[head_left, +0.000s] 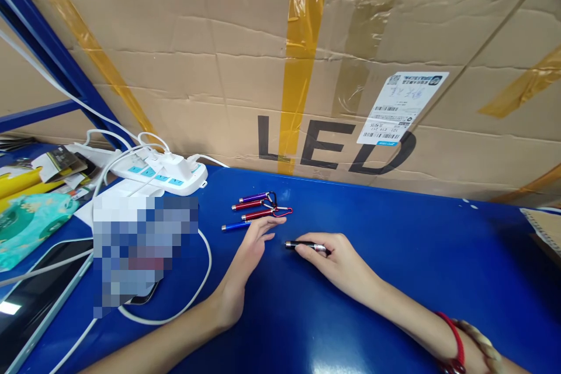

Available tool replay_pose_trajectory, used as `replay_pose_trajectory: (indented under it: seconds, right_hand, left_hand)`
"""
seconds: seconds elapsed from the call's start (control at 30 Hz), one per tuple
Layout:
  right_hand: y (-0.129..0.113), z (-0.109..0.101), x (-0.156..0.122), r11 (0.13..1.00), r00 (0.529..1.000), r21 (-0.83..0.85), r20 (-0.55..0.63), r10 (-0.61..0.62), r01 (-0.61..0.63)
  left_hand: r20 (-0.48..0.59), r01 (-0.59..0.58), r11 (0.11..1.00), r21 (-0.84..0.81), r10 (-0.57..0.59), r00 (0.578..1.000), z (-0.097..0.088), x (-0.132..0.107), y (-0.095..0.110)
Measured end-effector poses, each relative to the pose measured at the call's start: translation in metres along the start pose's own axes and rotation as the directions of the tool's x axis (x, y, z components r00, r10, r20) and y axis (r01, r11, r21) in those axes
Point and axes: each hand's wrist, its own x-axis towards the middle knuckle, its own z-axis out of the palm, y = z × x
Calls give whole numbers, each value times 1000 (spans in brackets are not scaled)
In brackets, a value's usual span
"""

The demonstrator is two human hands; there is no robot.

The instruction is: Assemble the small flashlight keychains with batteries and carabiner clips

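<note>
My right hand (333,257) lies on the blue table (394,257) with its fingers closed around a small black pen-shaped torch (302,244), which points left. My left hand (254,245) rests flat beside it, fingers stretched out and holding nothing. Its fingertips reach a little row of similar small torches: a purple one (254,197), a red one (248,205), another red one (258,214) with a red clip, and a blue one (234,226). The fingertips are at the lower red torch and close to the blue one.
A big cardboard box (284,58) marked LED stands along the back of the table. At the left are a white power strip (160,172) with white cables, a blurred patch, a dark tablet (35,298) and coloured packets (30,210). A notebook edge (546,228) shows at the right.
</note>
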Motion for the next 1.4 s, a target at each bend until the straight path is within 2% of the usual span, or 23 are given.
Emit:
replay_pose_trajectory:
  seconds: [0.1,0.23,0.5,0.57,0.63,0.7,0.73,0.8,0.87,1.0,1.07,1.17,1.33,1.4]
  right_hand:
    - [2,2,0,1000,1000,4,7,-2,2]
    - [4,5,-2,1000,1000,30,0,1,-1]
    - [6,6,-1,997,1000,72,-19,1,0]
    - [6,6,-1,998,1000,67,2,-16,16]
    - [4,6,-3,995,996,59,42,-79,76]
    - [0,6,-6,987,983,26,87,-160,159]
    - [-1,6,-7,982,976,6,108,-190,191]
    - [-4,5,-9,976,969,-22,127,-211,215]
    - [-6,2,-9,978,973,-28,111,-204,208]
    - [-7,-11,-4,984,984,-39,-41,-173,172]
    - [-9,-19,-2,987,984,-21,-78,-158,156]
    - [-12,-24,-2,987,985,-6,-61,-163,163]
    - [-17,-21,-6,964,965,-43,-10,-261,261]
    - [-17,-19,-7,950,951,-55,30,-307,308]
  left_hand:
    - [4,44,997,-58,-44,999,1,0,-1]
    - [5,43,994,-105,-43,999,0,1,-5]
    - [24,22,999,-44,-21,999,-1,1,-8]
    - [4,19,998,65,-19,1000,-1,0,-7]
    - [-26,31,964,264,-25,999,-1,0,-5]
    - [-15,48,911,411,-46,999,0,-1,-4]
    - [4,53,901,430,-60,998,0,-1,-4]
    - [30,80,917,390,-99,995,2,-1,-5]
    - [-16,112,943,312,-113,993,3,0,-6]
    - [-107,90,986,140,-75,991,2,1,-6]
    - [-90,69,996,56,-64,994,2,2,-5]
    - [-49,78,997,-24,-79,996,3,3,-4]
    - [63,183,981,62,-187,980,7,0,-1]
    - [116,190,975,118,-204,972,8,-1,1]
